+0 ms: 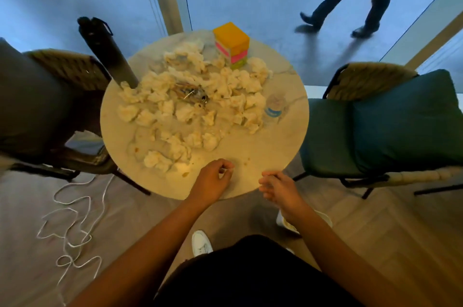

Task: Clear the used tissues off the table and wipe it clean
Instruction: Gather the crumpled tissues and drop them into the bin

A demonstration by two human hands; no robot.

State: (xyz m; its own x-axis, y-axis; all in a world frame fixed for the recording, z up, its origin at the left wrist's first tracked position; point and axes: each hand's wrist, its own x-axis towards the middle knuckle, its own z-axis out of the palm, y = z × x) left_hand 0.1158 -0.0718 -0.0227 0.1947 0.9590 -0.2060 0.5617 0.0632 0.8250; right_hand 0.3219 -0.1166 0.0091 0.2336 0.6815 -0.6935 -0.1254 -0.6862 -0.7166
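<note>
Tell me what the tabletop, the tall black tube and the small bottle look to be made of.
Tabletop: pale stone or a marble-look laminate, judging by faint grey veining; smooth, slightly glossy. Which of the two, I can't tell.
Black tube: dark matte shell with a carry loop on top, likely plastic or fabric-covered; blur leaves it open.
Bottle: clear plastic by the look, see-through body with a blue label band.

Dim, warm yellowish interior light on the round table; cooler bluish daylight beyond the glass at 12 o'clock. Soft shadows only, with a dark patch under the table toward 9 o'clock. No hard glare. Overall softness and compression smear; crumpled tissues lacking fine texture. Motion blur on the walking legs at 1 o'clock. Wide-angle bowing of straight lines toward the edges, strongest at 3 and 9 o'clock.
</note>
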